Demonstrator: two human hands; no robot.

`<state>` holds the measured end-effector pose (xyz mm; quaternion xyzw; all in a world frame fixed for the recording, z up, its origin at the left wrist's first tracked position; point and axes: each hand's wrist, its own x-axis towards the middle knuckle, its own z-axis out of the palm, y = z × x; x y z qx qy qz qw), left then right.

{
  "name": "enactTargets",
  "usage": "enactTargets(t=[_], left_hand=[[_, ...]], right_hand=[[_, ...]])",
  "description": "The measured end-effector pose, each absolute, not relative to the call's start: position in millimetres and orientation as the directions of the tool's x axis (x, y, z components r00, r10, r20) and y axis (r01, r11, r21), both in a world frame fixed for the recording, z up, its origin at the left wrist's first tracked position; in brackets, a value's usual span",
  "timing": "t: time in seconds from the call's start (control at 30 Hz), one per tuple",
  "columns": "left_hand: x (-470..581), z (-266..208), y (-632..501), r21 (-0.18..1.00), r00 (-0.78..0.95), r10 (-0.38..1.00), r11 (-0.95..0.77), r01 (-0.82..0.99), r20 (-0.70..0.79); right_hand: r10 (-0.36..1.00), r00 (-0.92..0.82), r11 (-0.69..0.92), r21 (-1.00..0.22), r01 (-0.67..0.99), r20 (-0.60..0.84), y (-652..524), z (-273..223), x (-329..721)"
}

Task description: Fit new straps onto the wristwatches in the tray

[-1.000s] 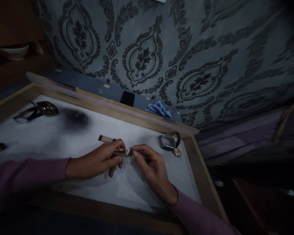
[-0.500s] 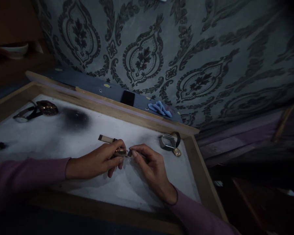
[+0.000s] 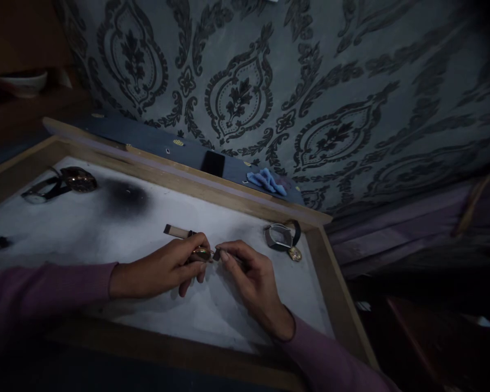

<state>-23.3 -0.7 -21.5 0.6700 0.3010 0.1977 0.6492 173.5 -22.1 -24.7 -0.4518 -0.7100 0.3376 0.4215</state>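
My left hand point(image 3: 169, 267) is closed round a watch case point(image 3: 201, 253) with a shiny, copper-coloured rim, held between thumb and fingers. Close to its right side, my right hand point(image 3: 251, 277) pinches the end of a dark watch strap point(image 3: 216, 254); the rest of this strap is hidden by the fingers. A thin gap lies between case and strap end, and I cannot tell whether a small part joins them. Behind my left hand, a tan strip with a dark end point(image 3: 177, 231) lies on the white surface, its near end partly covered.
A wooden-edged tray point(image 3: 188, 182) with a white floor surrounds the hands. Watches point(image 3: 78, 179) lie at its far left, and a squarish watch case with a dark strap point(image 3: 280, 236) at the right beside a small gold round part point(image 3: 295, 253). Beyond the rim are a black phone-like object point(image 3: 213, 163) and blue cloth point(image 3: 267, 181).
The watch case in my left hand has tilted slightly, and the strap end in my right hand has shifted very little. Everything else stays in place.
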Motion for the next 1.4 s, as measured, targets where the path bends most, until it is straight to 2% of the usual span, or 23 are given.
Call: enactTargets(t=[0.57,0.93,1.4], left_hand=[[-23,-23,-2,0.991,0.740,0.661,0.045,0.122,-0.122],[-19,-37,-5,0.943,0.706,0.657,0.331,0.044,-0.264],[-11,-43,-6,0.929,0.650,0.711,0.369,-0.018,-0.269]], right_hand=[[0.802,-0.362,0.596,-0.668,0.445,0.475,-27,-25,174],[0.861,-0.347,0.501,-0.741,0.447,0.372,-26,-28,173],[0.873,-0.397,0.451,-0.782,0.430,0.285,-24,-27,172]])
